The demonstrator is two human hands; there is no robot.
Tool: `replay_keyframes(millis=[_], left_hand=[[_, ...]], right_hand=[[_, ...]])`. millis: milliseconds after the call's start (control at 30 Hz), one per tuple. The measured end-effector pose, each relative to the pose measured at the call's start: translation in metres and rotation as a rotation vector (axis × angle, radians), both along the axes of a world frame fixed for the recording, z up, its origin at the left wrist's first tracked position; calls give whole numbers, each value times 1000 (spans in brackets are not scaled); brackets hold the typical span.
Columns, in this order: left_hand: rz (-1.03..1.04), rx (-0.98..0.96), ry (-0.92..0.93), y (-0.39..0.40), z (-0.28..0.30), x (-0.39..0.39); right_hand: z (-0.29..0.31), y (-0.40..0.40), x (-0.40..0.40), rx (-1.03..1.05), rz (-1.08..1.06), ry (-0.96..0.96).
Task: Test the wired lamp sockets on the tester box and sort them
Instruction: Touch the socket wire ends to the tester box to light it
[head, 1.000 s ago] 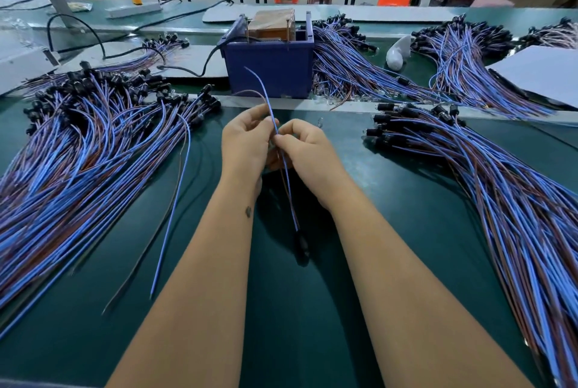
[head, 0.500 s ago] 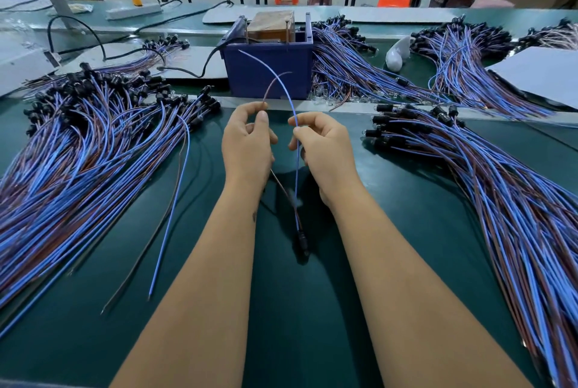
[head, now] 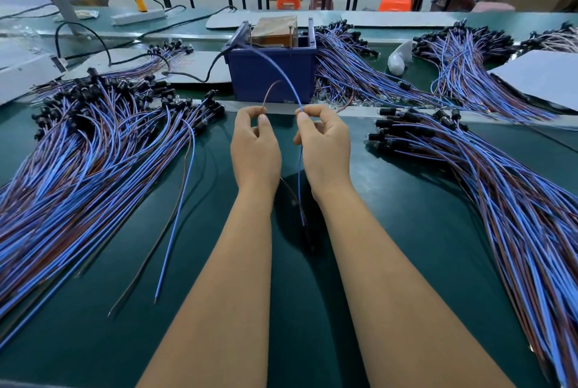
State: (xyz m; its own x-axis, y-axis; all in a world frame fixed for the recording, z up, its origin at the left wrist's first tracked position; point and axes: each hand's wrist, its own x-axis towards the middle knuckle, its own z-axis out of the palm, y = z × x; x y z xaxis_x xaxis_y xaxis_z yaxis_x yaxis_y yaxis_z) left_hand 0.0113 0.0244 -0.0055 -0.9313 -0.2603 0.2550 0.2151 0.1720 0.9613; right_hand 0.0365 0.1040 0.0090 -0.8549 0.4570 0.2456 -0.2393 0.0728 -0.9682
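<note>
1. The green bench (head: 391,262) carries it all, with big fans of wired sockets spread across it: one heap on the left (head: 78,162), another on the right (head: 500,200). They look limp and tangle-prone, so lifting one lead from a heap will likely drag its neighbours.
2. Behind the hands sits the blue tester box (head: 269,74), well within reach, with a black cable running off its left side.
3. The left hand (head: 255,149) pinches the brown lead (head: 271,90) near its free end, which curls upward.
4. The right hand (head: 325,146) pinches the blue lead (head: 281,71), which arcs up toward the box.
5. Both leads are thin, light and springy; holding them close to the tips keeps those ends steerable.
6. The socket itself probably hangs low between the forearms, though it's too dark there to be sure.
</note>
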Motion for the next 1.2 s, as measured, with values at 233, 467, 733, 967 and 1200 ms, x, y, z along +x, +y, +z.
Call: replay_keyframes(millis=[233, 467, 733, 967, 1200], left_hand=[[16, 232, 82, -1, 4, -2], [9, 317, 85, -2, 8, -5], [56, 274, 55, -4, 5, -5], [86, 263, 60, -4, 5, -4], [69, 234, 35, -4, 4, -4]], right_hand=[[-6, -3, -4, -101, -31, -42], [-5, 8, 3, -113, 24, -45], [-7, 11, 4, -108, 5, -82], [-8, 10, 2, -77, 12, -117], [-11, 9, 0, -47, 20, -129]])
